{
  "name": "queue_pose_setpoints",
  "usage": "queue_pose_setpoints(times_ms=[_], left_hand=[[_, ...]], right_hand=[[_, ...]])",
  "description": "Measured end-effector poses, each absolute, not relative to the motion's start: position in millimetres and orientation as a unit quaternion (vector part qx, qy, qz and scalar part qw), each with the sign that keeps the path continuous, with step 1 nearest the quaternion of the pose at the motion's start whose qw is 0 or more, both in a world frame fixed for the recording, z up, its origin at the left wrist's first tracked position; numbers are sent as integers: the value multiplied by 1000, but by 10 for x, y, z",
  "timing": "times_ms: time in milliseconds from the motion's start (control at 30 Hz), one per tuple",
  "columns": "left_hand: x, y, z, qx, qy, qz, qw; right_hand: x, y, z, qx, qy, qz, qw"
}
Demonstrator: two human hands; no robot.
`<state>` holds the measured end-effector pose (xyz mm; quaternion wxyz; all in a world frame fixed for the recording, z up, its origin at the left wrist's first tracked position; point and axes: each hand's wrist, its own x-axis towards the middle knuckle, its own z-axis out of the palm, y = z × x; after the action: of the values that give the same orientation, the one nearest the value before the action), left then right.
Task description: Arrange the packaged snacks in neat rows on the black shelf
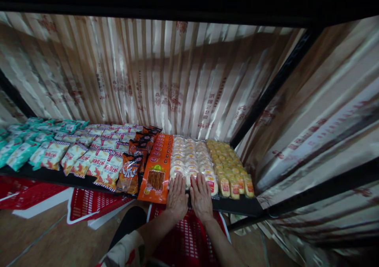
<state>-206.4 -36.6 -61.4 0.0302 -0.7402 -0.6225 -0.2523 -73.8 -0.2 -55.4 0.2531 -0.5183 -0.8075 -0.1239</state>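
Both hands lie side by side at the front of several rows of white round packaged items [191, 154] on a black shelf [237, 205]. My left hand [177, 198] has its fingers stretched out over the front of the left rows, next to an orange packet [156, 168]. My right hand [201, 196], also flat with fingers extended, touches the front of the middle and right rows. Neither hand grips anything. Yellow wrapped items [227, 168] stand in rows to the right of the white ones.
To the left on the shelf are brown-orange bags [129, 172], white bags [108, 168] and green bags [22, 154]. Red baskets [89, 204] sit below, one under my forearms. A printed curtain [166, 81] hangs behind, with black frame posts [275, 81].
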Motion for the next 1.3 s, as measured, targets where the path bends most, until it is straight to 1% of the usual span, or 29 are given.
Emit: queue_pose_setpoints(times_ms=[233, 500, 600, 700, 900, 1100, 1300], left_hand=[[-2103, -355, -453, -735, -622, -268, -16], [-2261, -454, -355, -728, -624, -254, -125], [-2287, -455, -344, -737, -613, -253, -131], [-2323, -442, -314, -737, -610, -254, -139], [-2574, -529, -315, -747, -593, -273, -126], [-2918, -755, -308, -754, -583, -274, -128], [-3299, -959, -213, -755, -580, -285, -108]], right_hand=[[-844, -99, -476, -511, -809, -120, 264], [-1139, -156, -546, -483, -839, -109, 225], [-1174, -175, -568, -493, -837, -113, 207], [-1181, -193, -584, -496, -834, -124, 209], [-1325, -306, -603, -519, -808, -130, 248], [-1716, -493, -676, -524, -803, -95, 269], [-2026, -651, -651, -545, -775, -59, 313]])
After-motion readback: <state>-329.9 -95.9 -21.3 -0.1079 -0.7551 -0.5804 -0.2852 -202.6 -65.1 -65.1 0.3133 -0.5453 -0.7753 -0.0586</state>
